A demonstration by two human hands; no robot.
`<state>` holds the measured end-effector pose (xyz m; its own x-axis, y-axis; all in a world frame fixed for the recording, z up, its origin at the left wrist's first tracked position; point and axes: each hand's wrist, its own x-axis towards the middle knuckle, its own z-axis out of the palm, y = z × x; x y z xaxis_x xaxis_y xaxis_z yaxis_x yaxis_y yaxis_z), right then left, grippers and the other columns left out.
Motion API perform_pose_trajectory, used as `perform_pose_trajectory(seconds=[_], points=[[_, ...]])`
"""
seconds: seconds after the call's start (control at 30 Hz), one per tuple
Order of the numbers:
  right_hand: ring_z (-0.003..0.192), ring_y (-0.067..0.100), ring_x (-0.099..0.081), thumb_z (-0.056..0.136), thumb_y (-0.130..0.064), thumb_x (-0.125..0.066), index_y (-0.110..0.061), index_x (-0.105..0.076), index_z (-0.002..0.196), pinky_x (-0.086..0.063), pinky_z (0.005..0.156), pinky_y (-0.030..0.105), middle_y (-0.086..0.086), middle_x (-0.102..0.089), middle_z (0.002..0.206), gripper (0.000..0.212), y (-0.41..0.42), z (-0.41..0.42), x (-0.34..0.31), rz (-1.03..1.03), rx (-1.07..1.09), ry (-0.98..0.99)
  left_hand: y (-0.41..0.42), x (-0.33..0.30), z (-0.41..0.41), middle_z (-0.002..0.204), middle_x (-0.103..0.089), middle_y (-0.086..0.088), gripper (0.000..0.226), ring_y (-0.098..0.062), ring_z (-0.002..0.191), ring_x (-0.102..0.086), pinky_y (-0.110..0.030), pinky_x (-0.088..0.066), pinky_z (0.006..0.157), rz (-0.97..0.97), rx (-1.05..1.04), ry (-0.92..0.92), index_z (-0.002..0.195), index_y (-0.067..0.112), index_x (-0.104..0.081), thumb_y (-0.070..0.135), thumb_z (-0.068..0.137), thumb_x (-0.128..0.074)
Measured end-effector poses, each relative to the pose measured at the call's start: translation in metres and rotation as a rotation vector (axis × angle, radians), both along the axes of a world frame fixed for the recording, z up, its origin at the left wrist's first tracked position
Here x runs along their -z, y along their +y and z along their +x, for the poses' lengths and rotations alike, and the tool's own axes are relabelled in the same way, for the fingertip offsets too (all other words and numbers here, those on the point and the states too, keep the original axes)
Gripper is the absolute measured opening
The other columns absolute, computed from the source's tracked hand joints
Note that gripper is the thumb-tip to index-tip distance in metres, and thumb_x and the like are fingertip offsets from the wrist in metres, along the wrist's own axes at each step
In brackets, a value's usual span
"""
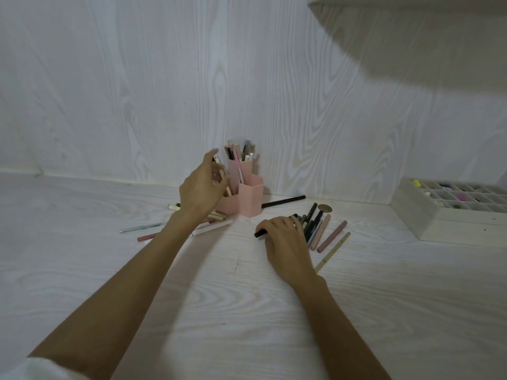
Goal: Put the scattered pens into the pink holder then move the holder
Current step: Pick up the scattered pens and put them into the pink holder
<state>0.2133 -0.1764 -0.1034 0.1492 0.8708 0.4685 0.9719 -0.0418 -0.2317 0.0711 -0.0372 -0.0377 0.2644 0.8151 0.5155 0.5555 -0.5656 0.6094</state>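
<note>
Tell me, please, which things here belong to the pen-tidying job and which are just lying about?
Part of the job:
pink holder
pens by the right hand
pens left of the holder
black pen behind the holder
pen in the left hand

Just lying about:
compartment tray
small round gold item

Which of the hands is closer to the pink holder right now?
Left. The left hand is right at the pink holder, holding a pen against its left side. The right hand rests on loose pens nearer the camera, apart from it.

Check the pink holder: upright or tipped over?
Upright. The pink holder stands on the table, with pens sticking up from its back compartment.
</note>
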Motion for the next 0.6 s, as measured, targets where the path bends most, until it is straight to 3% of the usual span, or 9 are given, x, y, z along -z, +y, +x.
perform_pose_trajectory(seconds=[0.07, 0.13, 0.2, 0.23, 0.33, 0.43, 0.5, 0.6], points=[[0.109, 0.014, -0.056, 0.089, -0.002, -0.047, -0.023, -0.066, 0.106, -0.015, 0.118, 0.036, -0.004, -0.067, 0.109, 0.033, 0.001, 0.000, -0.005, 0.026, -0.003, 0.014, -0.007, 0.015, -0.021, 0.101, -0.066, 0.017, 0.029, -0.008, 0.089, -0.064, -0.024, -0.040, 0.066, 0.006, -0.013, 0.035, 0.117, 0.033, -0.057, 0.038, 0.088, -0.057], [0.105, 0.018, -0.062, 0.090, -0.001, -0.052, -0.017, -0.069, 0.108, -0.026, 0.115, 0.039, 0.002, -0.069, 0.111, 0.029, 0.001, -0.005, -0.011, 0.134, -0.026, 0.040, -0.012, 0.032, -0.045, 0.095, -0.068, 0.017, 0.018, -0.007, 0.087, -0.064, -0.023, -0.039, 0.064, -0.010, -0.004, 0.103, 0.103, 0.033, -0.065, 0.040, 0.087, -0.060], [0.100, 0.024, -0.065, 0.088, -0.003, -0.059, -0.011, -0.069, 0.109, -0.050, 0.095, 0.040, 0.008, -0.067, 0.115, 0.024, -0.002, -0.010, -0.018, 0.303, -0.032, 0.059, -0.014, 0.046, -0.062, 0.091, -0.068, 0.017, 0.017, -0.006, 0.086, -0.061, -0.023, -0.037, 0.062, -0.051, 0.022, 0.168, 0.094, 0.035, -0.069, 0.046, 0.084, -0.061], [0.099, 0.024, -0.064, 0.088, -0.004, -0.061, -0.010, -0.070, 0.109, -0.054, 0.086, 0.037, 0.010, -0.065, 0.117, 0.024, -0.004, -0.011, -0.023, 0.385, -0.026, 0.086, -0.015, 0.051, -0.068, 0.088, -0.067, 0.017, 0.019, -0.004, 0.083, -0.059, -0.023, -0.036, 0.060, -0.066, 0.030, 0.192, 0.091, 0.036, -0.070, 0.050, 0.082, -0.061], [0.098, 0.013, -0.059, 0.086, -0.007, -0.065, -0.011, -0.069, 0.111, -0.051, 0.086, 0.024, 0.008, -0.061, 0.111, 0.026, -0.010, -0.011, -0.040, 0.637, 0.011, 0.238, -0.014, 0.060, -0.080, 0.083, -0.065, 0.020, 0.020, 0.002, 0.075, -0.052, -0.012, -0.031, 0.057, -0.019, 0.074, 0.243, 0.089, 0.038, -0.071, 0.052, 0.077, -0.064], [0.090, 0.000, -0.060, 0.088, -0.012, -0.064, -0.014, -0.065, 0.115, -0.050, 0.084, 0.015, -0.003, -0.061, 0.101, 0.028, -0.007, -0.008, -0.066, 0.821, 0.031, 0.577, -0.010, 0.062, -0.087, 0.080, -0.067, 0.018, 0.018, 0.004, 0.069, -0.048, -0.006, -0.026, 0.056, 0.032, 0.110, 0.233, 0.090, 0.038, -0.072, 0.049, 0.075, -0.069], [0.088, 0.002, -0.063, 0.087, -0.015, -0.065, -0.017, -0.058, 0.121, -0.053, 0.083, 0.019, -0.005, -0.064, 0.097, 0.034, 0.002, -0.005, -0.084, 0.832, 0.012, 0.757, -0.009, 0.061, -0.087, 0.084, -0.070, 0.015, 0.018, 0.002, 0.070, -0.052, -0.011, -0.029, 0.055, 0.043, 0.117, 0.229, 0.089, 0.037, -0.073, 0.048, 0.075, -0.070], [0.089, 0.010, -0.065, 0.087, -0.015, -0.065, -0.022, -0.046, 0.131, -0.052, 0.084, 0.017, 0.007, -0.067, 0.096, 0.048, 0.026, -0.006, -0.104, 0.738, -0.058, 0.712, -0.011, 0.062, -0.084, 0.085, -0.069, 0.011, 0.014, -0.005, 0.076, -0.058, -0.022, -0.032, 0.060, 0.025, 0.126, 0.216, 0.086, 0.033, -0.074, 0.044, 0.077, -0.070]])
